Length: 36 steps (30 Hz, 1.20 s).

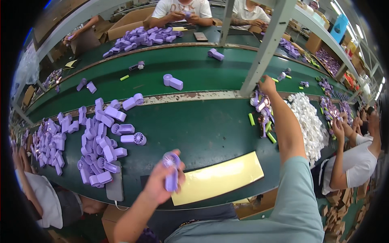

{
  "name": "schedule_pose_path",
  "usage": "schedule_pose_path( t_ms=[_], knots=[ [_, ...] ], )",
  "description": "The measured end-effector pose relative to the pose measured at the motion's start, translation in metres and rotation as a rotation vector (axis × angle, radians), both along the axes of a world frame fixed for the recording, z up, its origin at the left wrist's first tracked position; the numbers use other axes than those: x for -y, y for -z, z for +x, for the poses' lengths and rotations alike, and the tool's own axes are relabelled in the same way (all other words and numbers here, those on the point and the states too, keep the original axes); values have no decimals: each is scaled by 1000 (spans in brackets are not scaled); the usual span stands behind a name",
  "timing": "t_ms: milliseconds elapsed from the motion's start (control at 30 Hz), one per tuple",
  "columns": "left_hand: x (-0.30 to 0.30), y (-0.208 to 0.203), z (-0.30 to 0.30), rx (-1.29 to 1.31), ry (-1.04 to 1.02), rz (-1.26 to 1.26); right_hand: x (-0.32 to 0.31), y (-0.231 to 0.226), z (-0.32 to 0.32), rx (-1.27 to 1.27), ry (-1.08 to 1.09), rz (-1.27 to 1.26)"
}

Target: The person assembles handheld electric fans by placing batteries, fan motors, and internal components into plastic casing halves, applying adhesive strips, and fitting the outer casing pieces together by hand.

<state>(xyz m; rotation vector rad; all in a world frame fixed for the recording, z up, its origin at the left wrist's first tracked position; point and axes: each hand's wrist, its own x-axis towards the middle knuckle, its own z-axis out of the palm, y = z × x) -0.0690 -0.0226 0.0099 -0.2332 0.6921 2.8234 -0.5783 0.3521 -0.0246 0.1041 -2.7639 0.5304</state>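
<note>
My left hand (pixel 157 184) is closed around a purple handheld-fan housing (pixel 172 178), its round grilled head upward, above the near bench edge. My right arm is stretched far forward to the right. At its end my right hand (pixel 267 86) has curled fingers beside the metal post, over a small heap of purple-and-copper fan parts (pixel 262 104) with wires. What those fingers hold, if anything, I cannot make out. Green cylindrical batteries (pixel 251 119) lie around that heap. A yellow sheet (pixel 219 178) rests on the bench between my arms.
Purple housings (pixel 99 137) are piled on the left, beside a phone (pixel 114 187) with a cable. White small parts (pixel 304 125) are heaped right of my forearm. The metal post (pixel 267 48) stands ahead. Beyond the ledge, a green belt (pixel 194 77) carries scattered parts. Other people work around.
</note>
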Motion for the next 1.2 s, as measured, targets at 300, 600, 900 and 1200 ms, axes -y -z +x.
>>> schedule_pose_path(
  t_ms=[300, 600, 900, 1200],
  knots=[
    [-19, -15, 25, 107, 188, -579, -4, -10, -24, -243, 89, -263],
    [-22, -11, 12, -88, -3, -631, -9, -101, 253, -395, -459, -674],
    [-33, 16, 25, -58, 290, -344, 118, -93, 446, 513, -901, -1121],
    [-16, 8, 75, -181, 263, -622, 177, -69, 470, 395, -855, -841]
  ],
)
